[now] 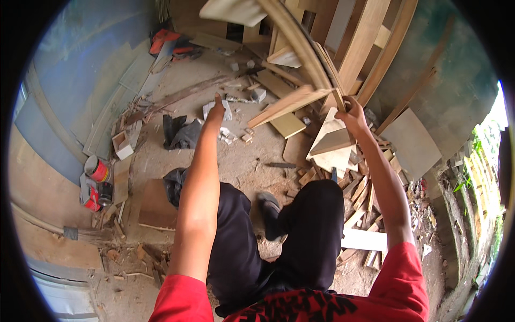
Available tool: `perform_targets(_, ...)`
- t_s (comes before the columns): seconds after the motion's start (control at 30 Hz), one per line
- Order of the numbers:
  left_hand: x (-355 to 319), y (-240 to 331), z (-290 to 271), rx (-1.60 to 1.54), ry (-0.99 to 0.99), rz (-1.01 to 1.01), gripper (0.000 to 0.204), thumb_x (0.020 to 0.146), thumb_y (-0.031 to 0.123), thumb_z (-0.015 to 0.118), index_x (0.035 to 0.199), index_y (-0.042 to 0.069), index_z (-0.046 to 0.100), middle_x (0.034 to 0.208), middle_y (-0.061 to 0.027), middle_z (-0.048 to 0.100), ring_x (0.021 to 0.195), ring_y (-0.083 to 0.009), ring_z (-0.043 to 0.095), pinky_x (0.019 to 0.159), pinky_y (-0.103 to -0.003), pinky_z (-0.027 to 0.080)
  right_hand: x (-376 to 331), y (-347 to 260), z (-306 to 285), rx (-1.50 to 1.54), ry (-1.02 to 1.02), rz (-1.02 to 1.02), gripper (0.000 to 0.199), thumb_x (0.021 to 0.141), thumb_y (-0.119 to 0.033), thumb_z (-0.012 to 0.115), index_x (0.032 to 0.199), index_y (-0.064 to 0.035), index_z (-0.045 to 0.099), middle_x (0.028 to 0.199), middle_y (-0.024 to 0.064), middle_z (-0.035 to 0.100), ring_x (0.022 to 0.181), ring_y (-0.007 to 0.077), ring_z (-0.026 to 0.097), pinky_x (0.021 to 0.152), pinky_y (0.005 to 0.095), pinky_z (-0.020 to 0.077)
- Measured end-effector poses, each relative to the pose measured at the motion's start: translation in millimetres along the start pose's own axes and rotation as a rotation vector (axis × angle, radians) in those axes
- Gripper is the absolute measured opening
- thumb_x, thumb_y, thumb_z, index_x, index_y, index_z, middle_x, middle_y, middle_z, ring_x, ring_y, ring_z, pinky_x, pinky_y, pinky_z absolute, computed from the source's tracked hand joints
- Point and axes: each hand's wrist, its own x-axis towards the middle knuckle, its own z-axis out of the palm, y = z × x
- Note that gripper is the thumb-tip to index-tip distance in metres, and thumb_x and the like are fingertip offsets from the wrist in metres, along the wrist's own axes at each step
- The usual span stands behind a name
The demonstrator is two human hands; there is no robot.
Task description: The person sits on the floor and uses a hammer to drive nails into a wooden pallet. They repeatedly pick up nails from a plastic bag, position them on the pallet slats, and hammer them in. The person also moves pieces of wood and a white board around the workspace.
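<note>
My right hand [352,116] is closed around the lower end of a long wooden frame piece [303,48], which rises away toward the top of the view. A shorter board [289,105] juts leftward from that piece near its lower end. Below the right hand, pale wood offcuts [333,140] lie on a heap of scraps. My left arm reaches forward, and my left hand [215,109] is over the floor beside a white block [225,110]. How its fingers are held is hidden from this angle.
Tall planks [370,43] lean at the far right. Wood scraps [365,196] pile beside my right knee. Red cans [96,169] stand by the left wall, with a small open box [123,145] near them. Black plastic [181,132] lies left of my left arm.
</note>
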Motion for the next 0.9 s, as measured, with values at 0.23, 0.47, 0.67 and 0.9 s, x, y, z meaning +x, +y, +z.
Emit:
perform_targets(0.23,-51.0,41.0,59.0,0.127,-0.148,0.208,0.113,0.087,0.086,0.024,0.15,-0.008,0.031,0.156,-0.0293,0.03,0.148,-0.0372,0.026,0.12,-0.042,0.022,-32.1,4.5,-6.7,0.683,0.041,-0.004,0.032,0.078,-0.012,0.067,0.108,-0.0021,0.059,0.101,0.0105,0.062,0.088,0.0189,0.059,0.077,0.035,0.0487)
perform_targets(0.47,-72.0,52.4,16.4,0.142,-0.657,0.05,0.108,0.086,0.084,0.039,0.154,0.0,0.027,0.158,-0.0209,0.031,0.148,-0.0313,0.026,0.119,-0.043,0.022,-50.7,-34.0,67.6,1.06,-0.165,-0.053,0.032,0.09,-0.03,0.066,0.11,-0.0057,0.06,0.102,0.0085,0.059,0.086,0.02,0.054,0.073,0.0363,0.0458)
perform_targets(0.67,-148.9,56.1,18.7,0.463,-0.458,-0.074,0.105,0.08,0.08,0.058,0.156,0.012,0.03,0.157,-0.0204,0.032,0.146,-0.0348,0.029,0.117,-0.041,0.027,-57.2,-6.9,79.6,0.957,-0.143,0.03,0.043,0.099,-0.039,0.055,0.12,-0.0015,0.056,0.099,0.0123,0.063,0.082,0.0213,0.058,0.067,0.0372,0.0493)
perform_targets(0.9,-165.9,32.9,20.8,0.466,-0.316,-0.165,0.12,0.076,0.082,0.06,0.147,-0.012,0.033,0.156,-0.0343,0.025,0.149,-0.0409,0.021,0.118,-0.05,0.024,-33.3,19.7,101.3,0.847,-0.137,0.148,0.03,0.098,-0.015,0.06,0.123,0.0012,0.059,0.114,0.0125,0.065,0.098,0.0227,0.064,0.078,0.0381,0.0544)
